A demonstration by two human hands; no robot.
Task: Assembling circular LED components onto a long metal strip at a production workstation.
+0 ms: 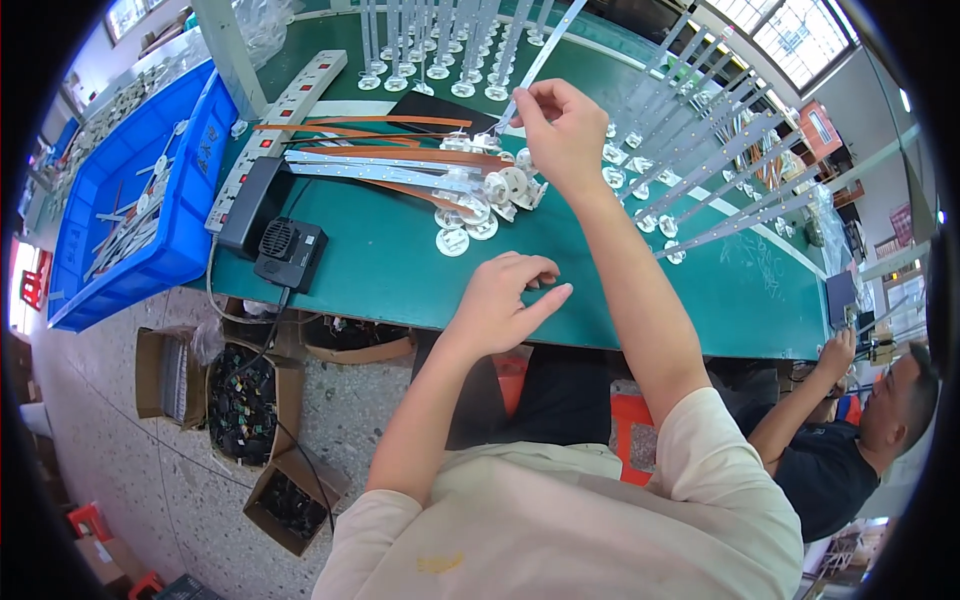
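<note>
My right hand [566, 135] is closed in a pinch on a narrow white LED strip [548, 50], which slants up to the right above the table. Over the table's near edge, my left hand [505, 298] holds nothing; its fingers are loosely bent and the thumb stands apart. Between the hands and the power strip lies a loose pile of LED strips [385, 172], some white and some with orange-brown backs. White round end pieces [453, 242] are heaped at the right end of that pile, just beyond my left hand.
Several upright strips on round white bases [463, 88] line the back; more slanting strips [715, 178] stand right. A long power strip [290, 115], black adapter [290, 255] and blue bin [125, 265] are left. Cartons [262, 405] sit on the floor. A co-worker [835, 460] sits right.
</note>
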